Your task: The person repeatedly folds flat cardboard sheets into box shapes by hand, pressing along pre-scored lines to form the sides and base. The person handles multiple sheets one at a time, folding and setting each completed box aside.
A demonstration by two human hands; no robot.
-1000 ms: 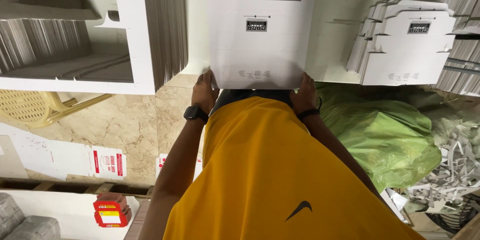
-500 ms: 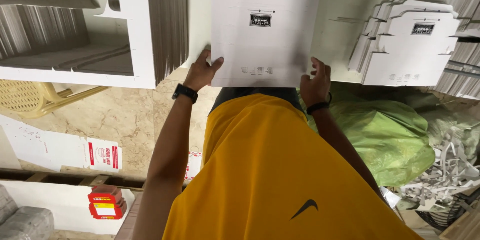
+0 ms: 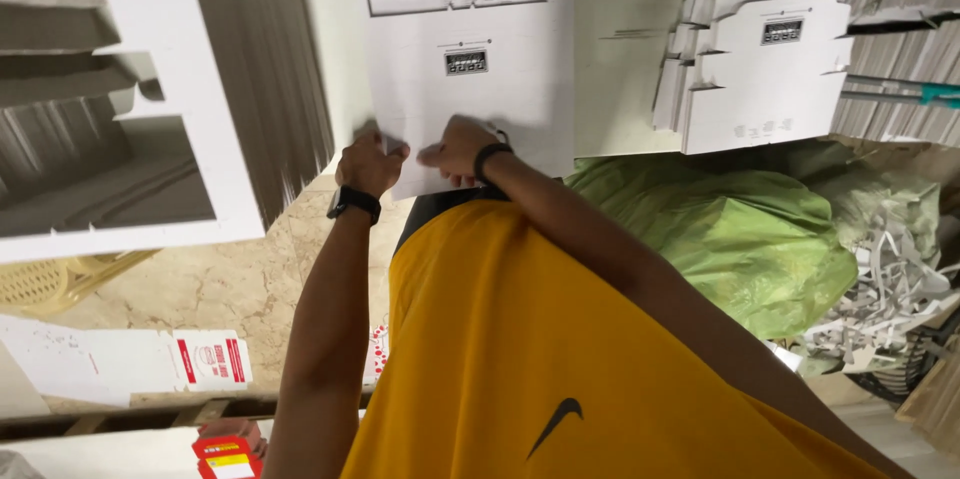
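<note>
Now, with the left hand (image 3: pixel 368 164) and right hand (image 3: pixel 455 147) both pinching the near-left corner of the flat white carton blank (image 3: pixel 470 69) at frame centre, fold squarely along its crease.

The scene is evenly and fairly brightly lit by soft indoor light, with no hard glare. The white cardboard sheet (image 3: pixel 465 69) reads pale and slightly washed, its printed marks soft. Both hands, the left hand (image 3: pixel 368 164) and the right hand (image 3: pixel 458 147), cast only faint shadows on it. The yellow shirt (image 3: pixel 560 359) is saturated and sharp. Deep shade sits inside the open white box (image 3: pixel 110 189) at the left edge. The wide lens bends lines near the corners, and detail in the paper scraps (image 3: pixel 890 309) at the right edge is smeared.
</note>
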